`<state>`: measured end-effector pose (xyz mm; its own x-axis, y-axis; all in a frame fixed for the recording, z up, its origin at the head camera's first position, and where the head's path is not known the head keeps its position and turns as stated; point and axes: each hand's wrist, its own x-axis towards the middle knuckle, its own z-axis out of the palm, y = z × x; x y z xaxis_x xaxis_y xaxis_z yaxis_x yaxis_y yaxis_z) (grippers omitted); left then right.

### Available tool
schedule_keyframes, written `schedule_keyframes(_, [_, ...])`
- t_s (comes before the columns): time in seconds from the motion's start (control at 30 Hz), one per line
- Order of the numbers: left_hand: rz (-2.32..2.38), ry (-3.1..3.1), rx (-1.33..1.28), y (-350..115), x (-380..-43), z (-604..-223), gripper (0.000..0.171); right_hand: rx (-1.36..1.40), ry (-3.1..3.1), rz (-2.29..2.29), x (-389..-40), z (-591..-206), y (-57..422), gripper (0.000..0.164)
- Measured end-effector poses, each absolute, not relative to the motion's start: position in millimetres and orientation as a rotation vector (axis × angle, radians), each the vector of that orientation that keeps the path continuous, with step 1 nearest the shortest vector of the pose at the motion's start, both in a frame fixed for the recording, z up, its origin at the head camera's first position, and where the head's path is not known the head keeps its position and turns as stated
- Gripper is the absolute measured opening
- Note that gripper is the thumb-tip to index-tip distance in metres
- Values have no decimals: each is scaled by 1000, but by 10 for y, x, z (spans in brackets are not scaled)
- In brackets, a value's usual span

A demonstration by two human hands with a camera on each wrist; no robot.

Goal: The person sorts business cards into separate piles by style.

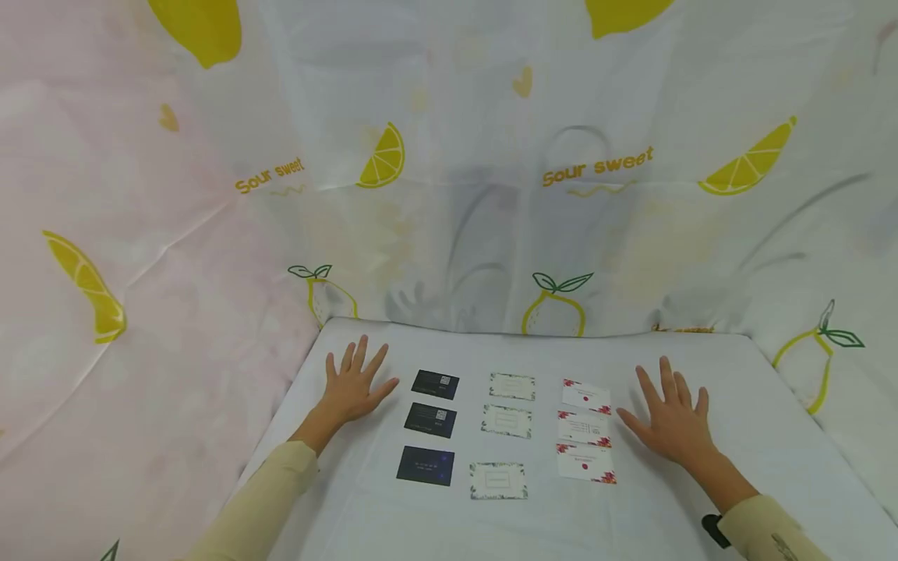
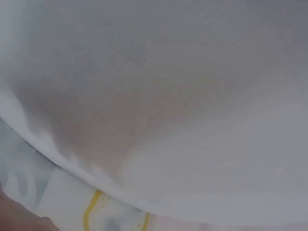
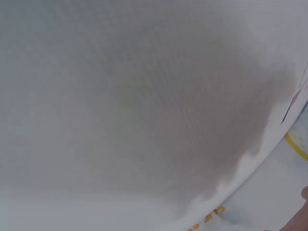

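Three columns of cards lie flat in the head view. To the left are dark cards, among them a dark blue card (image 1: 425,466) at the near end and a black card (image 1: 435,385) at the far end. Cards with leafy borders, such as the near floral card (image 1: 498,481), fill the middle column. White cards with red flowers, like the near red-flowered card (image 1: 585,463), make up the right column. My left hand (image 1: 353,389) is spread, palm down, left of the dark cards. Right of the red-flowered cards, my right hand (image 1: 672,421) is likewise spread. Neither hand holds anything.
The cards lie on a table with a white cloth (image 1: 379,522). A lemon-printed curtain (image 1: 435,234) rises behind the table and along its sides. A dark band (image 1: 715,531) shows at the right wrist. The wrist views show mostly cloth and hand shadows.
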<state>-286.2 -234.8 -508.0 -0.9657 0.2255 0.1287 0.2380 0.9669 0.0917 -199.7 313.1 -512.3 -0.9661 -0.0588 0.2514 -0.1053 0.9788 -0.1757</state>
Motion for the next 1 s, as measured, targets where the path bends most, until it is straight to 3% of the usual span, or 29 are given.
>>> schedule_keyframes(1.0, [-232, -3017, -633, -2033, -3104, -5091, 78, 372, -2959, 244, -2588, -5147, 2194, 83])
